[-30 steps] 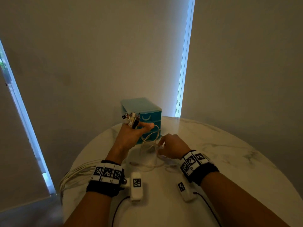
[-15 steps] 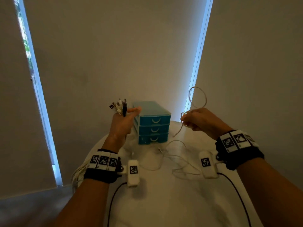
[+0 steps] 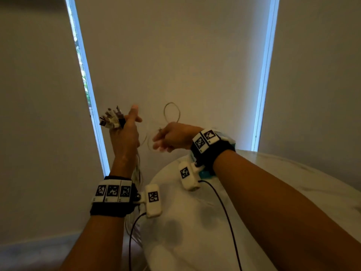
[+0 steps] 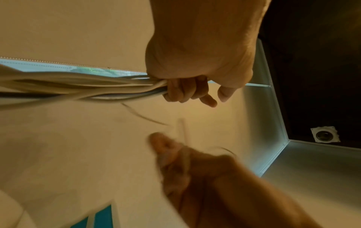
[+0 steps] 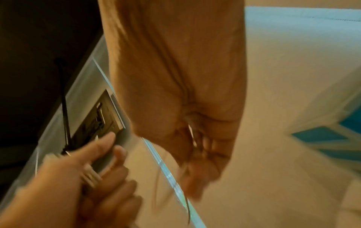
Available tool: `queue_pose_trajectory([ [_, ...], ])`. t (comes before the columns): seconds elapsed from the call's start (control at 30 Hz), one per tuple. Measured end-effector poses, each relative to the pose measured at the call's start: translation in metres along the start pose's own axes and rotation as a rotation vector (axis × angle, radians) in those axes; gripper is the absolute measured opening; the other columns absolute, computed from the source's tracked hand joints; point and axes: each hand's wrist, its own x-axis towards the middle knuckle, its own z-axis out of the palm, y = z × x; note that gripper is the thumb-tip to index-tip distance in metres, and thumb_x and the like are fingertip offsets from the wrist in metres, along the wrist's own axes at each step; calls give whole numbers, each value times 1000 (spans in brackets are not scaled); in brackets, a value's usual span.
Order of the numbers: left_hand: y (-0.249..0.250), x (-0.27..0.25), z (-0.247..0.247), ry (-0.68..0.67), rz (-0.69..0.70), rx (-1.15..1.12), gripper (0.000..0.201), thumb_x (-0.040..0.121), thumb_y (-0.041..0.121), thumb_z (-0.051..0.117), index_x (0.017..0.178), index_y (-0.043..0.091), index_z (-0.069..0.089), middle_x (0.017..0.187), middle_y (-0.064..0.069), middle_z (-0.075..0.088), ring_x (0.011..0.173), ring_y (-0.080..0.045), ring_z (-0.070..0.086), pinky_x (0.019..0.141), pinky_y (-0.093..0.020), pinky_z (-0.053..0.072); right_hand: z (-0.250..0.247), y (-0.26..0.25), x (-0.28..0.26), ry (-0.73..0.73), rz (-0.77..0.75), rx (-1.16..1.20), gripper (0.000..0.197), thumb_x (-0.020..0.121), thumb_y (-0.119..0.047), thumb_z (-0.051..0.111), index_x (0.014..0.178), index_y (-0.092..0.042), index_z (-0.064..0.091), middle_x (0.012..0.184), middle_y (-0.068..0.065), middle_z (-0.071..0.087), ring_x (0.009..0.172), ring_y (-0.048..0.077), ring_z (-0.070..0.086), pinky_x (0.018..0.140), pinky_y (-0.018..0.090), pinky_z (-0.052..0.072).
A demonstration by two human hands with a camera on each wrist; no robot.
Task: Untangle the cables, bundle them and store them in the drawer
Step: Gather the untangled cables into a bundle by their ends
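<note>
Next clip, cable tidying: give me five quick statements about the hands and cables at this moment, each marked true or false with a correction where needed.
1. The left hand grips a bunch of cables with the plug ends sticking up above its grip. True.
2. The right hand is empty. False: it pinches a thin cable that loops up above it.
3. Both hands rest on the table. False: both are raised in the air above it.
4. The held cables trail down past the left wrist. True.
5. The thin cable's loop is wrapped around the left thumb. False: the loop stands clear, beside the left hand.
</note>
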Motion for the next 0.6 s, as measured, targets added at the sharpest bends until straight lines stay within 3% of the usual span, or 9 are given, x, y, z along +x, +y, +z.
queue_pose_trajectory([
  [0.07,-1,2,-7,4,22,31,41,92,58,74,71,25,62,54,7,38,46,-10,33,43,-22,28,9,25,-2,-209,127,-127,25,106,5,54,125,6,71,116,14,79,82,13,74,70,24,60],
  [0.13,-7,4,-9,-16,18,62,39,93,55,75,72,24,63,53,9,39,47,-8,34,43,-21,28,9,54,-10,-198,195,-210,21,106,3,57,120,6,73,118,21,78,80,18,75,74,29,63],
  [0.2,-16,2,-8,-45,-18,92,38,93,53,76,73,24,64,51,11,39,45,-7,33,42,-21,27,0,80,-21,60,179,-167,12,103,2,63,106,-2,73,108,20,79,80,24,75,72,30,64],
  [0.3,-31,-6,1,-122,-59,137,38,91,56,78,76,22,67,55,9,38,48,-9,34,46,-23,28,-17,102,-42,440,2,208,20,102,9,54,99,-10,60,96,14,69,79,25,74,69,32,63],
  [0.4,-39,-21,20,-291,-155,143,42,89,59,79,89,18,69,58,7,37,49,-9,31,47,-25,27,-15,108,-66,530,-196,403,30,104,11,48,111,-18,47,99,15,66,79,29,74,77,39,65],
  [0.5,-45,-39,42,-482,-338,110,55,86,67,78,100,16,62,58,8,33,49,-9,25,46,-25,20,7,119,-89,601,-260,490,41,105,6,55,126,-22,33,107,19,73,74,32,75,68,30,62],
  [0.6,-58,-54,54,-615,-503,72,45,91,59,74,95,17,58,59,7,32,49,-9,24,50,-27,18,28,138,-108,744,-228,639,37,107,-3,60,130,-13,34,102,16,79,74,24,77,67,23,58],
])
